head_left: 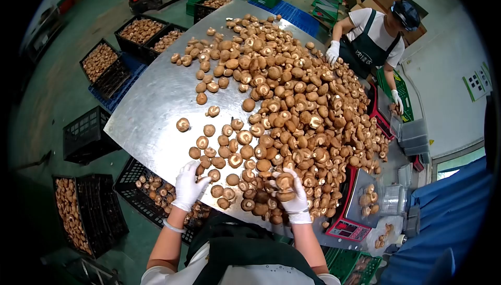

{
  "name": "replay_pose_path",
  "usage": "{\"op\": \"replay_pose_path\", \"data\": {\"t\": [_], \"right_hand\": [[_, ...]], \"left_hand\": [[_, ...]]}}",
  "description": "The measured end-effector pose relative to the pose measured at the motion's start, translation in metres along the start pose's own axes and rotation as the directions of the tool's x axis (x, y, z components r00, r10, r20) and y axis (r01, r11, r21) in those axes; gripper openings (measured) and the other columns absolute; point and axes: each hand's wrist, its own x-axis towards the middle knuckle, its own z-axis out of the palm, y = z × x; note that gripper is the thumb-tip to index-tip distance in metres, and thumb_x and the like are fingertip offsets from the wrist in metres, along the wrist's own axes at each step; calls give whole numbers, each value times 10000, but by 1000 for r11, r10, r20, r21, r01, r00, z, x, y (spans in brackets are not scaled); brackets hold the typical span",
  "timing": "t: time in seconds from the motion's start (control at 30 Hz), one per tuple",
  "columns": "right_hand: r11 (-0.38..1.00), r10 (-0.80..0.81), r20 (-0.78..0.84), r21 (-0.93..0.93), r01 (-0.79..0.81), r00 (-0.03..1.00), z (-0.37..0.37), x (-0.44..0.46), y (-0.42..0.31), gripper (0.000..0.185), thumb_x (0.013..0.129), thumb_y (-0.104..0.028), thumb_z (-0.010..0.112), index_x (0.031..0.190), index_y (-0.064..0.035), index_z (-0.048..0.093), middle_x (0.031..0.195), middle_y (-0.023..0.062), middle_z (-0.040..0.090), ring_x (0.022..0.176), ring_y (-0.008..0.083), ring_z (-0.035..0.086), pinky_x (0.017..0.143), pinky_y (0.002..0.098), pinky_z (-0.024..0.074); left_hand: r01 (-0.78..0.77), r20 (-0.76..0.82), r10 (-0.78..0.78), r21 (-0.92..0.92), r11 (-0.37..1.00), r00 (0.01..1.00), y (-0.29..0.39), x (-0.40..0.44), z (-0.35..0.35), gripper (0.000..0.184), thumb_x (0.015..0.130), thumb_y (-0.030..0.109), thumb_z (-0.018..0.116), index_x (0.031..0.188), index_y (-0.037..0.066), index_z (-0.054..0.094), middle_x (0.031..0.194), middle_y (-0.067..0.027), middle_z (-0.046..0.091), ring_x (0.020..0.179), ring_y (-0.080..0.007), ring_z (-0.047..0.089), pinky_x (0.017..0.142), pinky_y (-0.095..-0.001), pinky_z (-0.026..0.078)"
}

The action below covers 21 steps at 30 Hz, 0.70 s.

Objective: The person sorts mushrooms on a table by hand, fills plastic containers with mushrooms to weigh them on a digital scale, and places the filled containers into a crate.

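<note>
At the near edge of the metal worktop [151, 94], in the head view, two gloved hands work over a broad heap of brown mushrooms [292, 97]. The right hand [295, 197] has its grip curled around mushrooms at the heap's near side, thumb and fingers about them. The left hand [190, 185] is near the worktop's corner, fingers bent beside a mushroom [200, 170]; whether that grip pinches it, I cannot tell.

As for progress, some mushrooms lie on the scale [360, 201], and the black crate [125, 183] below the edge holds a share. Loose ones are spread apart on the left of the worktop, but the main heap is large, so I judge much handling is left. Across the heap, a co-worker [373, 40] in white gloves reaches to its far side.
</note>
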Motion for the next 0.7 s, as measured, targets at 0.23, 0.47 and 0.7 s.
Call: {"op": "replay_pose_path", "data": {"t": [0.23, 0.47, 0.7], "right_hand": [[965, -45, -70, -262, 25, 997, 2, -37, -25, 412, 970, -277, 471, 1326, -75, 420, 1294, 176, 519, 1105, 293, 572, 845, 390, 510], [-122, -215, 111, -989, 87, 970, 7, -52, -4, 265, 825, -223, 658, 1065, -111, 642, 1064, 95, 608, 974, 281, 593, 846, 350, 485], [-689, -56, 328, -697, 201, 943, -6, -56, 52, 419, 749, -321, 683, 1134, -187, 583, 1258, 97, 491, 991, 280, 522, 699, 384, 481]], "left_hand": [[108, 62, -96, -233, 966, 993, 0, -21, 7, 479, 764, 129, 660, 1201, 22, 495, 1190, -156, 520, 1059, -339, 540, 900, -388, 463], [-6, 6, 7, -108, 994, 1000, -21, -46, -18, 474, 767, 59, 620, 1217, -8, 485, 1158, -199, 540, 1027, -343, 566, 883, -376, 474], [-89, -21, 92, 108, 990, 996, -5, -50, -43, 450, 734, 102, 707, 1154, 23, 567, 1198, -176, 543, 1137, -352, 496, 968, -450, 383]]}}
